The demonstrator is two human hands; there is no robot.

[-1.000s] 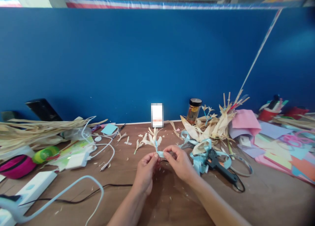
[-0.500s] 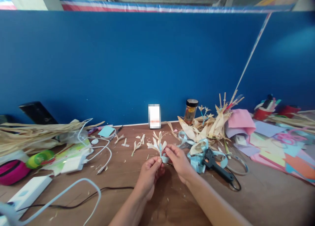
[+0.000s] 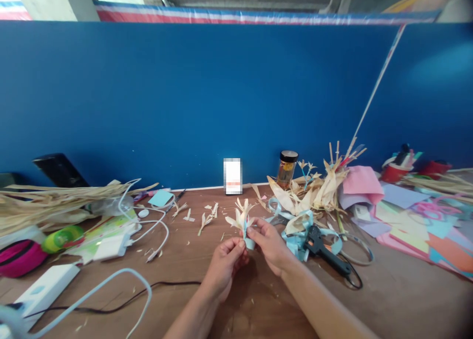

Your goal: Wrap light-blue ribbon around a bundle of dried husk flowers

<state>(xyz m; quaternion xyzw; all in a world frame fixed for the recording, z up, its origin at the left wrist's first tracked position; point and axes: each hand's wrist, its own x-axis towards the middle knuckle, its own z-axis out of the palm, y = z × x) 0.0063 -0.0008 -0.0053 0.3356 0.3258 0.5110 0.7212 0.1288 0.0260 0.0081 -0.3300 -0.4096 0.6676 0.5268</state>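
Note:
A pale dried-husk flower [image 3: 240, 217] stands upright between my two hands, just above the table. My left hand [image 3: 226, 266] pinches its base between thumb and fingers. Light-blue ribbon or tape [image 3: 250, 243] loops at the base, beside the fingertips. My right hand [image 3: 271, 248] is closed at the flower's right side, with thumb and index finger on the blue strip near the petals. The fingertips partly hide the stem. To the left of the flower lie small husk pieces [image 3: 205, 223] and another loose sprig [image 3: 180, 209].
A black glue gun [image 3: 328, 253] and crumpled blue ribbon [image 3: 295, 240] lie right of my hands. Behind are a dark-lidded jar [image 3: 287, 169], a husk bundle [image 3: 328, 186] and a phone-like upright thing [image 3: 233, 176]. Coloured paper [image 3: 402, 230] spreads right; cables and a power strip [image 3: 46, 289] sit left.
The flower has shifted slightly right and turned a little in my fingers. My right fingers sit closer against it, and the blue strip at the base has changed shape slightly.

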